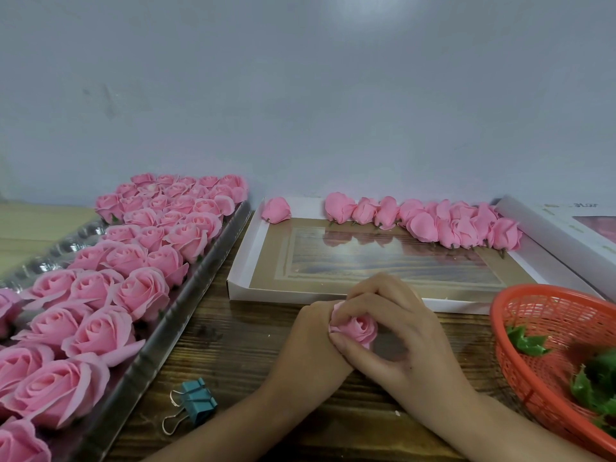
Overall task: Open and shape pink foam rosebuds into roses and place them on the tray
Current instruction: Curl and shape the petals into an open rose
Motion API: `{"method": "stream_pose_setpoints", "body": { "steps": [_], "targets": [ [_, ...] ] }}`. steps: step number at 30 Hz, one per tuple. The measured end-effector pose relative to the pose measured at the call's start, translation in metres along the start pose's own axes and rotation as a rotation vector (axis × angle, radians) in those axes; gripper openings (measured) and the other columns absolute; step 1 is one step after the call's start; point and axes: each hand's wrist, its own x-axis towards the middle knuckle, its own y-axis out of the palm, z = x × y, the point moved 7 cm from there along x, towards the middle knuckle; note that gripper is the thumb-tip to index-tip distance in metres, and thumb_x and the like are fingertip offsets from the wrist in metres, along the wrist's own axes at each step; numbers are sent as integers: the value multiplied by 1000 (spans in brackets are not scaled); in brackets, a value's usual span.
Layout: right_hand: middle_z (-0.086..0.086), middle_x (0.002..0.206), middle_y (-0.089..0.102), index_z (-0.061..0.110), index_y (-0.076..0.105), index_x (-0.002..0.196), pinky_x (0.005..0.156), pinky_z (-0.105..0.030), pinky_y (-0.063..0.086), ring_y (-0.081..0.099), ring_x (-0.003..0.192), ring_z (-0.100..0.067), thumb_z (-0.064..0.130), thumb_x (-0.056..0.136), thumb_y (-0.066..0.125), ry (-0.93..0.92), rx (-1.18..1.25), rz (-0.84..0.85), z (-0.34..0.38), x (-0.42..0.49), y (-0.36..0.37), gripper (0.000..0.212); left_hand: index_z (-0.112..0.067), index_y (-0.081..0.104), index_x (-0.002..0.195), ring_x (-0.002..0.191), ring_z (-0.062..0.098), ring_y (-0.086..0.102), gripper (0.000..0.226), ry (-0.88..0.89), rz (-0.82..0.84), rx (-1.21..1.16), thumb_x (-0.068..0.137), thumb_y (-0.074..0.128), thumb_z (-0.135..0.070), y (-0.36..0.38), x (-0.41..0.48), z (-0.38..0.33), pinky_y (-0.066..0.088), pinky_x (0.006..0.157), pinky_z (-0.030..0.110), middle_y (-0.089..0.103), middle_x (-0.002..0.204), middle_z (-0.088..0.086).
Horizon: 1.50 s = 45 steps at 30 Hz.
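1. Step in hand: shaping. A half-opened rose sits between both hands just in front of the white box, above the table.
2. Right hand: fingers curled over the bloom, thumb pressing an outer petal from below. Left hand: closed against the rose's left side and holding it. Its fingertips are hidden.
3. Doing it well, as I judge it: hold the base steady and turn the bloom. Peel one outer petal at a time outward and down. Leave the tight spiral core alone. Thin foam probably creases or tears if pinched hard, so roll it with the finger pads.
4. Finished roses are matte pink with broad, flared petals. They are packed in rows on the tray, left of the box. The tray is glossy clear plastic with moulded cups.
5. Unopened rosebuds are smooth and egg-shaped, with short green stubs. They line the box's far edge.
6. The box has white card walls and a shiny film window.
7. An orange mesh basket right of the box holds green leafy pieces.
8. A teal binder clip lies in front of the box on the wood-grain table.
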Motion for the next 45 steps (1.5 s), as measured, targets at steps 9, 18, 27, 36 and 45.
{"method": "stream_pose_setpoints", "body": {
  "steps": [9,18,27,36,45],
  "targets": [
    [14,93,56,25,65,89,81,-33,46,57,95,-12,32,83,68,83,106,43,-3,3,4,9,-22,58,68,69,-2,53,22,88,60,50,78,63,-3,4,4,1,46,62,17,58,69,-4],
    [11,102,55,28,60,103,83,-18,44,57,101,-17,38,78,73,174,195,11,-13,-1,2,30,-37,47,76,70,-21,54,44,-79,-91,-94,75,65,3,-8,0,6,47,64,4,63,66,-21],
    [9,101,57,24,61,102,82,-14,41,57,98,-15,33,90,64,77,240,-82,-6,0,-8,16,-38,43,78,65,-17,55,51,-82,-194,-81,72,71,4,-19,-8,0,47,63,2,54,80,-17],
    [10,101,54,25,65,104,78,-16,44,56,95,-11,26,85,71,15,163,-36,1,-1,-5,20,-37,46,74,66,-24,53,57,-44,-98,-56,74,57,18,-14,-8,-10,45,63,-1,51,65,-50],
    [15,100,51,28,60,96,79,-32,45,56,96,-12,30,90,65,13,109,34,0,0,1,8,-39,43,75,68,-26,50,55,-19,-17,5,79,54,15,-8,-4,-10,42,67,-1,48,66,-53]
  ]
}}
